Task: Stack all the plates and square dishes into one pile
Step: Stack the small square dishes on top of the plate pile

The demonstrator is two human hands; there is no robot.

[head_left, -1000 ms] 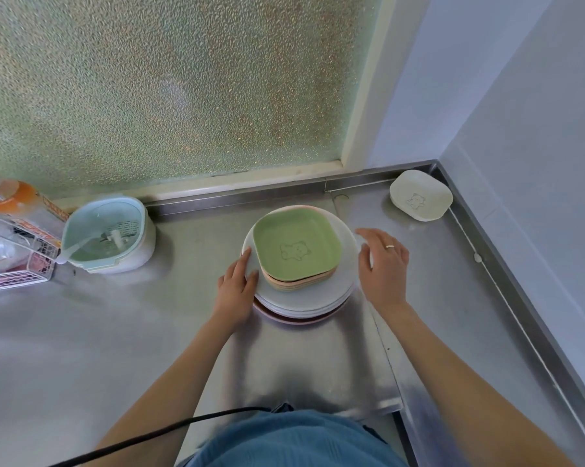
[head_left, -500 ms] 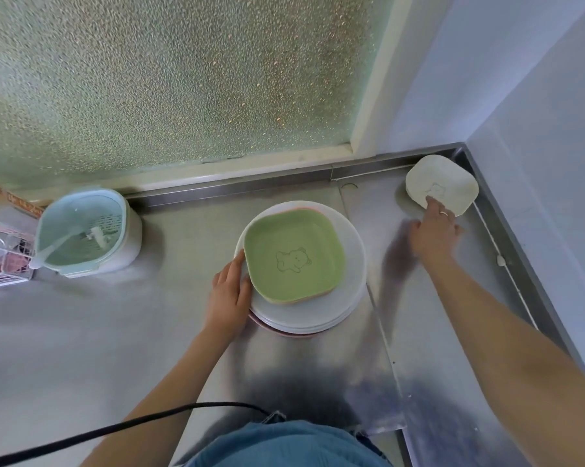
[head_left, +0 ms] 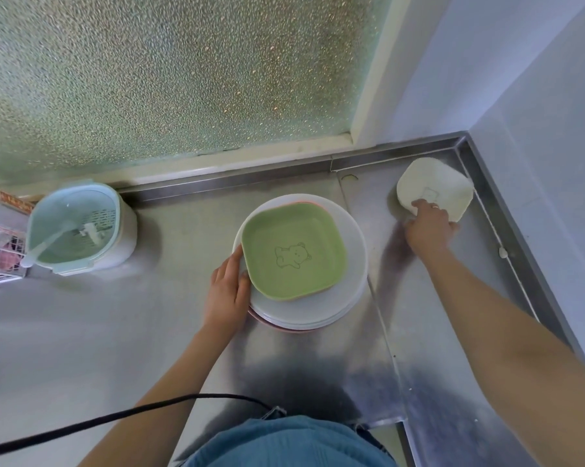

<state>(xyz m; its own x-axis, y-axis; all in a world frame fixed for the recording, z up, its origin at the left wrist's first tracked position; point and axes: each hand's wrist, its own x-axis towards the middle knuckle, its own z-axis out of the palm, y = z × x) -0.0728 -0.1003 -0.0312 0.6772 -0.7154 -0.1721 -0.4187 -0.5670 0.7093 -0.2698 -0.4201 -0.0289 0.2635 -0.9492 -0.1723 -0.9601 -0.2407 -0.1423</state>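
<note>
The cream square dish (head_left: 434, 187) is the last piece still apart from the pile. It sits in the far right corner of the steel counter (head_left: 115, 332), close to the raised rim, and our right hand (head_left: 429, 227) has now reached it. A second ago that hand rested at the right edge of the pile; half a second ago it was just short of the dish. Now the fingertips (head_left: 419, 206) lie over the dish's near edge, curled onto it. We cannot tell whether the thumb is under the rim, so we would call this contact rather than a sure hold, and the dish looks flat on the counter, not yet lifted.

The pile (head_left: 304, 298) has stayed in the middle of the counter. Round white plates sit on a pinkish one at the bottom, with a pink square dish (head_left: 309, 204) peeking out beneath the green square dish (head_left: 292, 251), bear drawing up, on top. Our left hand (head_left: 227, 288) has kept its place at the pile's left side, fingers spread loosely against the plate edges and the green dish's corner, steadying rather than gripping.

We judge the task nearly done: one dish to lift, carry across and set on the green one.

Further left stands a pale blue utensil drainer (head_left: 78, 227), well clear of all this.
</note>
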